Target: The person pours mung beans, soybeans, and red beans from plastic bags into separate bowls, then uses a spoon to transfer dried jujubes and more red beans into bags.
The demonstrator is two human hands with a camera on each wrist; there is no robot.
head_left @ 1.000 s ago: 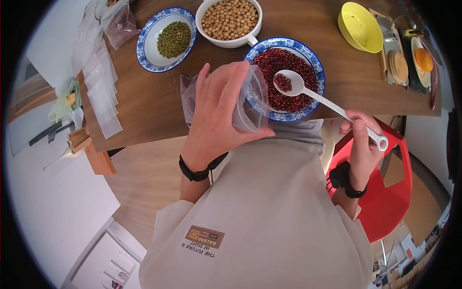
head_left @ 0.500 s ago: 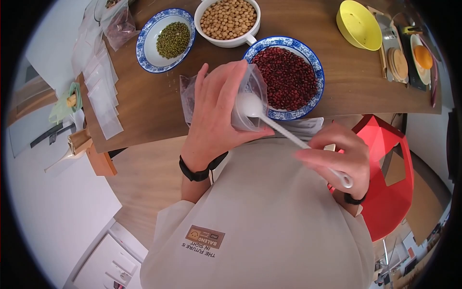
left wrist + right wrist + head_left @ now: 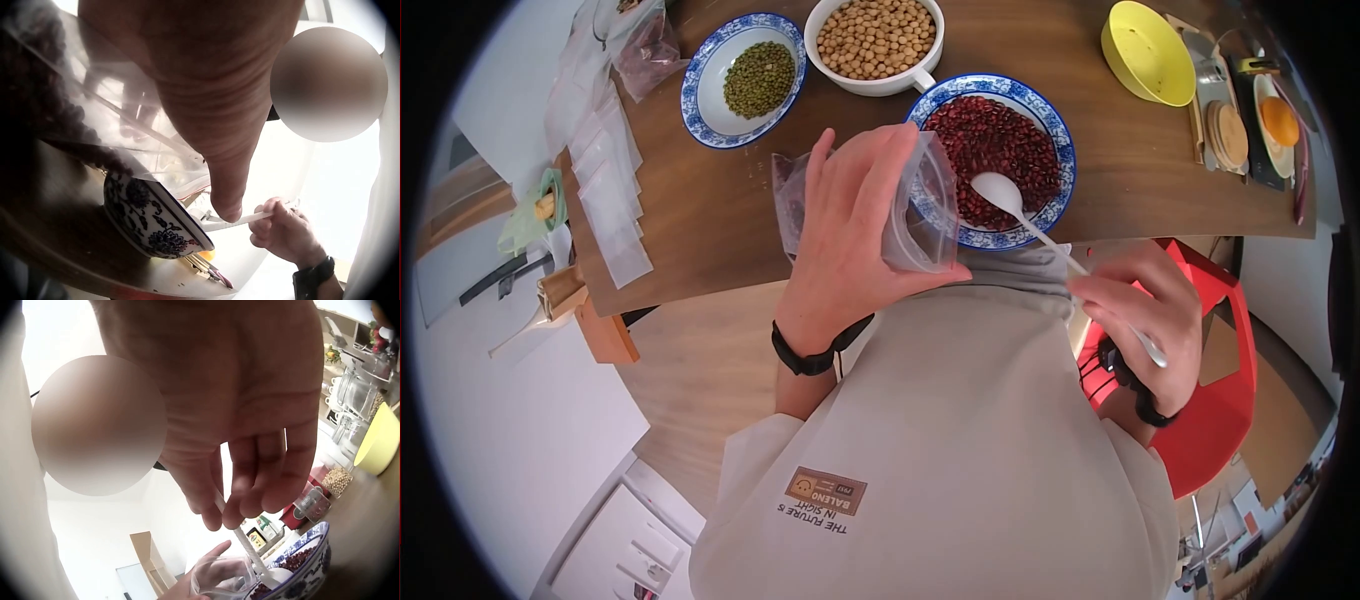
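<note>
My left hand [image 3: 855,215] holds a clear plastic bag [image 3: 928,215] with its mouth spread wide, fingers on the far side and thumb at the near edge. Dark red beans show inside the bag [image 3: 47,94] in the left wrist view. A white spoon [image 3: 997,190] is pinched by its long handle between the thumb and fingers of my right hand [image 3: 1150,310]. The spoon's head is at the dark red beans [image 3: 1000,140] in a blue-and-white patterned bowl [image 3: 1062,150], just right of the bag. No beans show on the spoon's white surface.
Behind are a patterned bowl [image 3: 700,100] of green beans and a white handled bowl [image 3: 812,50] of chickpeas. Flat plastic bags [image 3: 615,240] lie along the table's left side. A yellow bowl [image 3: 1145,60] stands back right. A red chair [image 3: 1220,430] is beside my right arm.
My right hand carried a spoonful of red beans from the bowl to the bag mouth, tipped the spoon there, then brought it back right to the bowl. My left hand stayed in place.
</note>
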